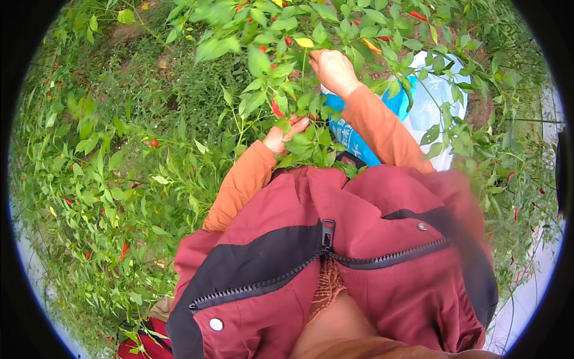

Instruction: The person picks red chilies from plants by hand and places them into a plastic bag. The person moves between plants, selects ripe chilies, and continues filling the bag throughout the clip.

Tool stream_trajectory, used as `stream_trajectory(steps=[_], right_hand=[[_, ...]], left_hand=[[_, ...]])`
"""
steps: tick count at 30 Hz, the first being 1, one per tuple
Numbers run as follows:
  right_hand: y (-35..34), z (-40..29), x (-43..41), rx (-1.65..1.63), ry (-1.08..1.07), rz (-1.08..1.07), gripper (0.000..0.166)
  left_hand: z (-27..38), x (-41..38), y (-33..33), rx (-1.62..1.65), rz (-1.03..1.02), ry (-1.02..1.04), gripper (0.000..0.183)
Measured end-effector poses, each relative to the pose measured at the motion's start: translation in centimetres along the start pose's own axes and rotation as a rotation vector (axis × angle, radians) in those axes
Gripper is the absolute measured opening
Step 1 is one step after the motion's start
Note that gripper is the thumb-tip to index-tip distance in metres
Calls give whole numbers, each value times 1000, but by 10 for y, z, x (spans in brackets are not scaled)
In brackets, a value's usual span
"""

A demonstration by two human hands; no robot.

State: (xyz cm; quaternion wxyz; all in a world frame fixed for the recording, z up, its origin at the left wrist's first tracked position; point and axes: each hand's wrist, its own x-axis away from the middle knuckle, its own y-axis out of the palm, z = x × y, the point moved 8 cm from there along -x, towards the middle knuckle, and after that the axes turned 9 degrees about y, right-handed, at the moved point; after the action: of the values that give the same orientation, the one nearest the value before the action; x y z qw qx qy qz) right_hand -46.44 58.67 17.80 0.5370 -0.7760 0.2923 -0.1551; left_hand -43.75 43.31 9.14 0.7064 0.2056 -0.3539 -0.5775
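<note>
Both of my hands are among the leaves of a chili pepper plant (pixel 255 96). My left hand (pixel 287 134) is low in the foliage, thumb and fingers close together, just below a red chili pepper (pixel 276 107). Leaves cover part of its fingers, so what they hold is hidden. Farther up, my right hand (pixel 334 72) has its fingertips curled at the plant's upper stems, near a yellow chili pepper (pixel 305 42). Its back faces me, and I cannot see whether anything is between the fingers.
Behind my right forearm stands a blue and white plastic sack (pixel 354 134) bearing writing, partly under leaves. A green chili pepper (pixel 407 92) hangs in front of it. More chili plants (pixel 103 197) with red fruit spread out on the left. A red bag-like item (pixel 143 343) lies at lower left.
</note>
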Motion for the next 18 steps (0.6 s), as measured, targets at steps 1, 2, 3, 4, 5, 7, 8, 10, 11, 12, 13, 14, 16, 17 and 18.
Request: stream_trajectory(steps=[1,2,3,4,5,7,8,10,11,12,13,14,16,17,18], right_hand=[[16,6,-5,74,63,-73,19],[30,13,-11,149,126,-146,20],[37,18,-15,98,167,-146,20],[42,29,-17,49,216,-147,20],[47,41,-19,0,267,-148,21],[48,50,-18,-150,309,-86,23],[51,51,-16,-156,317,-72,24],[59,65,-11,-203,390,-8,25],[64,80,-9,-241,449,41,25],[75,98,-7,-285,509,89,24],[101,133,-7,-356,677,-22,23],[113,134,-8,-428,567,-65,22],[115,124,-2,-557,323,-132,20],[114,116,6,-612,197,-163,19],[115,113,18,-627,208,-233,19]], left_hand=[[-4,2,-4,9,-23,-14,33],[0,1,-11,-54,66,103,36],[2,4,-10,-31,91,82,34],[7,5,-3,-7,110,54,32],[10,5,3,17,129,25,30],[14,8,4,55,69,47,33],[9,8,0,92,46,45,34],[11,8,-10,95,29,150,39],[3,8,-11,193,-7,64,38],[6,9,-2,288,-27,-28,38],[9,9,-1,270,-31,-27,36],[12,9,-1,258,-30,-22,34],[13,10,-15,0,149,74,33],[13,12,-17,2,158,74,37],[6,15,-27,-54,207,76,37]])
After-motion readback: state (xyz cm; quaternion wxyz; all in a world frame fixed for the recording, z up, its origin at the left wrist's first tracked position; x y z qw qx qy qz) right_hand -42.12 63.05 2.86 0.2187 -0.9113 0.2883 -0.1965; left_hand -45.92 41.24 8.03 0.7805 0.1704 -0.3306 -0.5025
